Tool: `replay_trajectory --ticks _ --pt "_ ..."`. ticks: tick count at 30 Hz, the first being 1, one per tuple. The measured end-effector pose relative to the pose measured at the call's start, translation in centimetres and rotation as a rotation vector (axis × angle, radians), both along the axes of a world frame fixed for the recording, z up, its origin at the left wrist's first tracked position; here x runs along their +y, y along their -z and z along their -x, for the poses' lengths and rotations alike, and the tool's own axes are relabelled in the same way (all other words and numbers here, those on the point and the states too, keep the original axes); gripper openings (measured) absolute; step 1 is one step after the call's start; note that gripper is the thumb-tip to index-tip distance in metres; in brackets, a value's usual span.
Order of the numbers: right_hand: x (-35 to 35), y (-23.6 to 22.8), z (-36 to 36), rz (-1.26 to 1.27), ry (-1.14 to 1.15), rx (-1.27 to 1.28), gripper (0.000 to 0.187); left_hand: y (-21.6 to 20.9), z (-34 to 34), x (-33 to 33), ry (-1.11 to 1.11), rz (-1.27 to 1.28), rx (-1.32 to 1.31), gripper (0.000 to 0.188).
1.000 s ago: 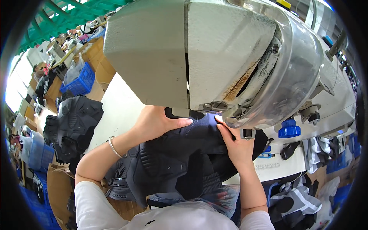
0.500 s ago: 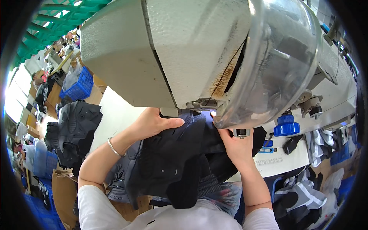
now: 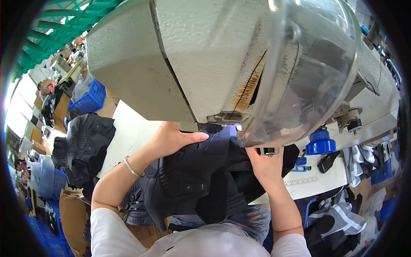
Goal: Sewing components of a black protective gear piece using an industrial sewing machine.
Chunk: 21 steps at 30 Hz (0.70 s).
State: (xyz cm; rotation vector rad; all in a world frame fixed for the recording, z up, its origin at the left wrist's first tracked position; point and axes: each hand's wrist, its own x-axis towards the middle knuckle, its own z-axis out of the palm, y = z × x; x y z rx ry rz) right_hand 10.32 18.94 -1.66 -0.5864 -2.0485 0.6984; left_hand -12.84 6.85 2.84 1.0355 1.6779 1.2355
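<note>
A black fabric piece with moulded, ribbed panels (image 3: 184, 180) lies under the head of a sewing machine (image 3: 214, 60) and hangs over the table edge toward my lap. My left hand (image 3: 171, 139) holds its left side, thumb stretched across the top near the needle area; the other fingers are hidden by the machine head. On the right, my right hand (image 3: 263, 165) rests at the black cloth, its fingers out of sight behind the clear plastic cover (image 3: 299, 85). The stitching spot itself is mostly hidden.
More black moulded pieces (image 3: 87, 143) are stacked on the table's left. To the right are a blue cap (image 3: 320, 142), a small blue tool (image 3: 301, 168) and a ruler strip (image 3: 302, 181). Grey and black cloth pieces (image 3: 338, 218) lie at lower right. A green plastic basket (image 3: 64, 28) hangs upper left.
The black piece has shifted slightly up and right under the machine, its lower flap drawn up. My left thumb moved slightly right with it. A right fingertip near the needle area is now hidden.
</note>
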Motion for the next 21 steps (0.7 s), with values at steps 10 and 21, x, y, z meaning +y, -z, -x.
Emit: replay_trajectory --ticks 10,21 --pt "0.3 0.1 0.8 -0.094 -0.011 0.036 0.017 1.1 0.6 0.5 0.089 -0.015 -0.137 0.052" --pt "0.0 -0.2 0.0 0.069 -0.016 -0.057 0.022 2.4 1.4 0.8 0.074 -0.159 -0.005 0.05"
